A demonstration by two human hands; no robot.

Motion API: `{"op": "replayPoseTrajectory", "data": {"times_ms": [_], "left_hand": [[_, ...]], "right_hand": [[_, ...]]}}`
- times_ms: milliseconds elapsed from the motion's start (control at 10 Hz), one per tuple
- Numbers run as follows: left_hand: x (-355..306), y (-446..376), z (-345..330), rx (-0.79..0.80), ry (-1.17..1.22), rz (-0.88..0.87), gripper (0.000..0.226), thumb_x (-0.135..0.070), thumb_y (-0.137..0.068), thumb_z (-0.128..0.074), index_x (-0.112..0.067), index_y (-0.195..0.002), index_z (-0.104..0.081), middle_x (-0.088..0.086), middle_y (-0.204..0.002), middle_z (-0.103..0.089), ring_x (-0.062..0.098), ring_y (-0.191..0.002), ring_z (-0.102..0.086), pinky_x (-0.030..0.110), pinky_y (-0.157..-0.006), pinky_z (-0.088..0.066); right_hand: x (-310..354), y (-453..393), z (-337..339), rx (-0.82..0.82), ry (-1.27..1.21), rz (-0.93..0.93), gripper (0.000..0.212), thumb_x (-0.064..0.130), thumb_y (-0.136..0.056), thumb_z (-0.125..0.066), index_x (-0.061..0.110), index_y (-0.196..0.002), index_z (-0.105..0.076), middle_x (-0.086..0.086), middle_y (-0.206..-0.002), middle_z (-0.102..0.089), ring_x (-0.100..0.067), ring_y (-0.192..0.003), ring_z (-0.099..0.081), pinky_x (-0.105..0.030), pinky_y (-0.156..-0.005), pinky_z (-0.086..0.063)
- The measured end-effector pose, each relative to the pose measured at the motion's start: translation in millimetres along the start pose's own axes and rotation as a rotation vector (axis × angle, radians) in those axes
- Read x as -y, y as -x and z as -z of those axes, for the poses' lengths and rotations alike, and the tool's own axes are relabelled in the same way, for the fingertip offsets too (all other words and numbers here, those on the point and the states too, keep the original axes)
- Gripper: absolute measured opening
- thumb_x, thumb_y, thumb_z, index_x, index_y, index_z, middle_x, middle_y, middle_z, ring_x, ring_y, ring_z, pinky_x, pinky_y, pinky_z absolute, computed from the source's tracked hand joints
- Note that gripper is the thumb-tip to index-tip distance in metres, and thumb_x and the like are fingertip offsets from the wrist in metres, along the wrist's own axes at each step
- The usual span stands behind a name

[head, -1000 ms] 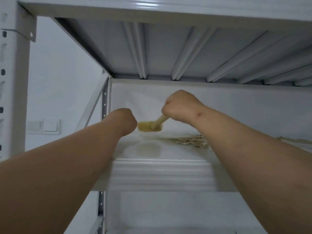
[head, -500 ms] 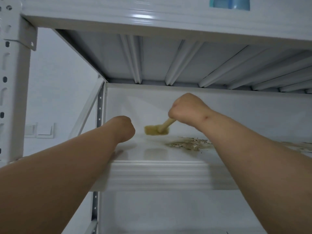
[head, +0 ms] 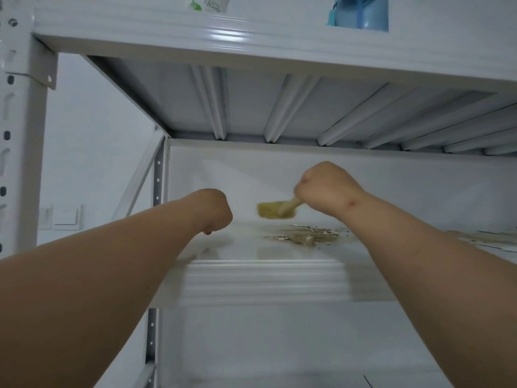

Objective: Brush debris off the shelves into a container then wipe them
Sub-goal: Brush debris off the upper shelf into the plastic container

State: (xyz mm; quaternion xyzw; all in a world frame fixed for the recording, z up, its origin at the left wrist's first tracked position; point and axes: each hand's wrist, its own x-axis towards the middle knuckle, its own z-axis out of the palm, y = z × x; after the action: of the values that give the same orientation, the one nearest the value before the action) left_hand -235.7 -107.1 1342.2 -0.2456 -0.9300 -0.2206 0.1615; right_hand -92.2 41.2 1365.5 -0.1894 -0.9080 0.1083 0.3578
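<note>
Brushing step in hand; wiping not yet begun, and no cloth in view. Right hand [head: 327, 189], centre-right of frame, is fisted round the pale wooden handle of a small brush [head: 277, 210]; the bristle head, blurred, points toward frame left and sits just above the shelf [head: 265, 278] surface at mid-frame. Debris [head: 305, 236], a scatter of dry leaf-like flakes and dark specks, lies on the shelf just right of and slightly below the brush head in the picture, partly hidden behind the right forearm; a second patch shows at the far right edge of the frame. Left hand [head: 214, 211], centre-left, is curled over near the shelf's left end, knuckles toward the camera; whether it grips anything I cannot tell, since the fingers are turned away. No container visible anywhere in frame; it may be hidden behind the left hand or forearm, unconfirmed. Judgement: the brush head sits on the left side of the pile, so the next move calls for carrying the bristles back to the right of the debris, setting them down on the surface, and sweeping left toward the left hand, where a catching vessel would need to sit at or under the shelf edge. Upper shelf carries a blue bottle [head: 361, 12] at top right of frame.
</note>
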Motion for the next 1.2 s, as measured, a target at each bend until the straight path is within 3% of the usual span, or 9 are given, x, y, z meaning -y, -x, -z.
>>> {"op": "replayPoseTrajectory", "data": {"times_ms": [100,300,500,600,700,800,900,1000,1200], "left_hand": [[-16.2,24.8,7.1,0.048,-0.017,0.007,0.028,-0.015,-0.097,-0.046,-0.014,-0.069,-0.051,0.004,-0.082,-0.061,0.010,-0.055,-0.054,0.019,-0.052,-0.046],[-15.3,36.8,4.2,0.198,-0.099,-0.058,0.032,-0.010,-0.095,-0.037,0.002,-0.106,-0.064,0.013,-0.102,-0.072,0.027,-0.098,-0.069,0.033,-0.082,-0.054],[-13.8,52.7,6.3,0.074,-0.147,-0.119,0.029,-0.005,-0.092,-0.038,0.002,-0.101,-0.064,0.012,-0.098,-0.069,0.028,-0.083,-0.068,0.031,-0.076,-0.055],[-16.6,60.0,7.4,-0.022,-0.229,-0.162,0.026,-0.009,-0.094,-0.038,-0.005,-0.103,-0.063,0.009,-0.097,-0.062,0.024,-0.076,-0.058,0.030,-0.074,-0.050],[-16.0,64.2,4.0,-0.067,-0.267,-0.205,0.023,-0.012,-0.095,-0.039,-0.008,-0.102,-0.061,0.006,-0.098,-0.057,0.021,-0.083,-0.053,0.028,-0.075,-0.045],[-16.4,77.7,2.2,-0.056,-0.286,-0.228,0.030,-0.012,-0.097,-0.037,-0.004,-0.112,-0.061,0.011,-0.114,-0.060,0.024,-0.098,-0.055,0.028,-0.079,-0.042],[-24.3,87.9,3.6,-0.044,-0.305,-0.223,0.034,-0.012,-0.098,-0.034,-0.003,-0.120,-0.059,0.012,-0.123,-0.058,0.024,-0.103,-0.055,0.029,-0.088,-0.044],[-35.2,93.3,4.0,-0.043,-0.323,-0.218,0.035,-0.011,-0.099,-0.033,-0.004,-0.123,-0.057,0.012,-0.126,-0.056,0.027,-0.114,-0.055,0.031,-0.096,-0.044],[-55.6,87.5,-1.8,-0.104,-0.299,-0.189,0.022,-0.006,-0.095,-0.033,-0.009,-0.100,-0.055,0.005,-0.100,-0.051,0.022,-0.087,-0.050,0.027,-0.079,-0.043]], "right_hand": [[14.1,11.8,-8.0,0.098,-0.139,0.112,0.013,0.013,-0.084,-0.059,0.004,-0.084,-0.068,-0.003,-0.066,-0.051,-0.019,-0.061,-0.046,-0.027,-0.056,-0.035],[-25.4,17.2,8.2,0.104,0.139,-0.046,0.016,0.017,-0.083,-0.057,0.008,-0.069,-0.056,-0.005,-0.074,-0.053,-0.020,-0.066,-0.049,-0.031,-0.056,-0.037],[-17.4,39.9,6.5,-0.075,-0.043,0.001,0.016,0.016,-0.086,-0.054,0.013,-0.084,-0.070,-0.003,-0.080,-0.065,-0.023,-0.077,-0.060,-0.028,-0.064,-0.043],[7.6,54.3,-2.1,-0.010,-0.179,0.110,0.018,0.018,-0.088,-0.057,0.012,-0.089,-0.074,-0.003,-0.086,-0.068,-0.016,-0.071,-0.057,-0.026,-0.061,-0.044],[2.6,61.6,2.5,0.042,-0.148,0.072,0.017,0.014,-0.085,-0.059,0.008,-0.090,-0.074,-0.005,-0.091,-0.070,-0.018,-0.079,-0.061,-0.029,-0.070,-0.050],[-21.8,67.9,20.4,0.014,0.034,-0.032,0.016,0.012,-0.082,-0.055,0.001,-0.081,-0.067,-0.008,-0.081,-0.063,-0.022,-0.071,-0.055,-0.028,-0.059,-0.042],[-37.3,77.6,35.9,-0.045,0.122,-0.117,0.016,0.013,-0.080,-0.052,0.009,-0.081,-0.068,-0.005,-0.087,-0.067,-0.024,-0.078,-0.062,-0.031,-0.067,-0.051],[-27.5,85.4,38.4,-0.089,0.046,-0.020,0.017,0.020,-0.086,-0.054,0.019,-0.072,-0.063,0.002,-0.081,-0.063,-0.016,-0.071,-0.056,-0.027,-0.061,-0.043],[-27.2,86.2,45.8,0.057,-0.069,0.105,0.019,0.015,-0.086,-0.055,0.009,-0.087,-0.073,-0.005,-0.087,-0.067,-0.020,-0.075,-0.059,-0.031,-0.066,-0.049]]}}
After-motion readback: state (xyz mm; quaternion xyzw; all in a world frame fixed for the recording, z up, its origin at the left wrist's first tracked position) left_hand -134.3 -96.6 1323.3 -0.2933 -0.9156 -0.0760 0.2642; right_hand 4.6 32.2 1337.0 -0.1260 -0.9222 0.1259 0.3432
